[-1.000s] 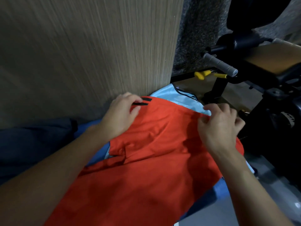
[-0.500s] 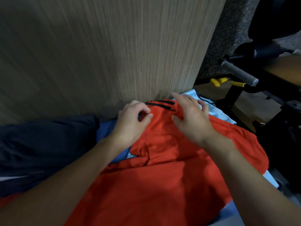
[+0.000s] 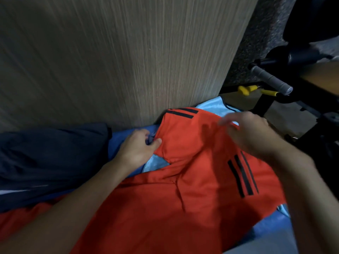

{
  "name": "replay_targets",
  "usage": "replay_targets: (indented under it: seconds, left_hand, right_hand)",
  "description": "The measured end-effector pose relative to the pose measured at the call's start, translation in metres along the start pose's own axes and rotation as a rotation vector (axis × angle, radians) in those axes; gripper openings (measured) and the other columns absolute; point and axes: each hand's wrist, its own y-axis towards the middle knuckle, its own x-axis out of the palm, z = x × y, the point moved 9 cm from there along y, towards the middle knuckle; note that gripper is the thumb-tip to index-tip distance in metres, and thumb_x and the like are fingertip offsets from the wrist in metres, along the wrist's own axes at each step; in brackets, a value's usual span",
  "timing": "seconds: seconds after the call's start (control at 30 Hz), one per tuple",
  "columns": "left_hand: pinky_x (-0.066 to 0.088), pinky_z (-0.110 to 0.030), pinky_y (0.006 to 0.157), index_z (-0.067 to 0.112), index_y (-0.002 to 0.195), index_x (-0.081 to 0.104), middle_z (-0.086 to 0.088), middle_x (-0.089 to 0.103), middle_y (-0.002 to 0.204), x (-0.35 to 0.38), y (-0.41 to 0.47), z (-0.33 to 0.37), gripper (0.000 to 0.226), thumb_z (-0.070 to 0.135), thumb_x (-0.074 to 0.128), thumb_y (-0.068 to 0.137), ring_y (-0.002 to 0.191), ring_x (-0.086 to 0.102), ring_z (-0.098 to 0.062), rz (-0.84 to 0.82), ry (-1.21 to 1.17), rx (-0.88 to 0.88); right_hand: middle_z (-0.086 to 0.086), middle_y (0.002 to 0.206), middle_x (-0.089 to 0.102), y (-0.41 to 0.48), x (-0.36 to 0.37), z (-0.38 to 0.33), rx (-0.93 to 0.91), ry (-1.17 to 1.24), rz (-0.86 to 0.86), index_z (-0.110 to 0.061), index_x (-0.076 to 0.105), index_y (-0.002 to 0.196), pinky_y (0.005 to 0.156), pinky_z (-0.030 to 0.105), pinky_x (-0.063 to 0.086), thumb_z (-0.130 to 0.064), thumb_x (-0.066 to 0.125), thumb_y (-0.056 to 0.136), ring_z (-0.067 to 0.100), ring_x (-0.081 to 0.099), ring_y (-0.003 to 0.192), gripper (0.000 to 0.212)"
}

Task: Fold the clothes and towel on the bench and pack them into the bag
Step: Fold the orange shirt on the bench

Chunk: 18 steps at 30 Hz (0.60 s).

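Shirt [image 3: 183,189], orange, lies between the 2 hands: left hand [image 3: 136,150] pinches its edge, right hand [image 3: 251,133] hovers blurred, grip unclear.

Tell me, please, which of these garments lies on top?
The orange-red shirt with black stripes; the light blue garment shows only from beneath it, and the dark navy garment lies to its left.

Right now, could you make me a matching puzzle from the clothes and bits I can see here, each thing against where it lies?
Things:
1 orange-red shirt with black stripes
2 dark navy garment
3 light blue shiny garment
4 yellow-handled tools

Places:
A far right, away from the clothes
B on top, in the middle
C at left, against the wooden panel
D peeking out from under the orange-red shirt

Pairs: 1-B, 2-C, 3-D, 4-A
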Motion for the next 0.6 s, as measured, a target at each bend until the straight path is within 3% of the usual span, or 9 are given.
replay_targets:
  seconds: [0.03, 0.1, 0.17, 0.27, 0.4, 0.6]
  left_hand:
    - [0.046, -0.040, 0.066, 0.007, 0.070, 0.055, -0.006, 0.055, 0.063, 0.002, -0.001, 0.001, 0.041, 0.041, 0.071, 0.086, 0.064, 0.053, -0.027, -0.014, 0.048, 0.005]
    - [0.049, -0.038, 0.069, 0.005, 0.076, 0.064, -0.010, 0.065, 0.069, 0.002, -0.002, 0.005, 0.037, 0.040, 0.074, 0.085, 0.071, 0.062, -0.028, -0.031, 0.088, -0.001]
    - [0.048, -0.030, 0.065, 0.011, 0.081, 0.066, -0.001, 0.065, 0.067, 0.000, 0.000, 0.007, 0.025, 0.033, 0.077, 0.084, 0.069, 0.063, -0.020, -0.012, 0.027, -0.003]
    - [0.037, -0.018, 0.051, 0.017, 0.081, 0.062, 0.006, 0.061, 0.058, -0.003, -0.001, 0.009, 0.017, 0.022, 0.078, 0.083, 0.048, 0.051, -0.003, 0.033, -0.083, 0.045]
    - [0.048, -0.030, 0.054, 0.016, 0.079, 0.060, -0.001, 0.061, 0.056, -0.014, -0.003, 0.017, 0.015, 0.013, 0.074, 0.086, 0.051, 0.061, -0.017, 0.118, -0.095, 0.153]
    - [0.051, -0.034, 0.066, 0.009, 0.087, 0.064, 0.002, 0.058, 0.060, -0.024, 0.007, 0.021, 0.005, 0.007, 0.069, 0.089, 0.059, 0.060, -0.021, 0.228, -0.069, 0.197]
  right_hand:
    - [-0.004, 0.122, 0.066, 0.008, 0.002, -0.004, 0.000, 0.019, 0.085, -0.033, 0.066, 0.114, 0.105, 0.043, 0.033, -0.023, 0.054, 0.093, 0.022, 0.054, 0.122, 0.026]
    - [0.000, 0.133, 0.060, 0.023, 0.021, -0.008, 0.019, 0.008, 0.095, -0.032, 0.054, 0.132, 0.106, 0.044, 0.029, -0.037, 0.056, 0.093, 0.025, 0.047, 0.129, 0.040]
    - [0.001, 0.136, 0.057, 0.035, 0.041, -0.003, 0.063, -0.015, 0.066, -0.031, 0.044, 0.141, 0.106, 0.047, 0.026, -0.042, 0.058, 0.091, 0.026, 0.044, 0.131, 0.052]
    - [0.002, 0.129, 0.060, 0.044, 0.046, 0.005, 0.124, -0.052, 0.160, -0.028, 0.051, 0.133, 0.101, 0.046, 0.027, -0.034, 0.058, 0.091, 0.029, 0.046, 0.125, 0.043]
    - [0.004, 0.113, 0.063, 0.046, 0.036, 0.003, 0.112, -0.016, 0.316, -0.025, 0.065, 0.111, 0.095, 0.042, 0.028, -0.022, 0.057, 0.089, 0.029, 0.049, 0.112, 0.023]
    - [0.010, 0.122, 0.054, 0.017, 0.022, 0.018, 0.192, 0.005, 0.273, -0.021, 0.055, 0.126, 0.099, 0.049, 0.032, -0.028, 0.063, 0.085, 0.034, 0.046, 0.118, 0.043]
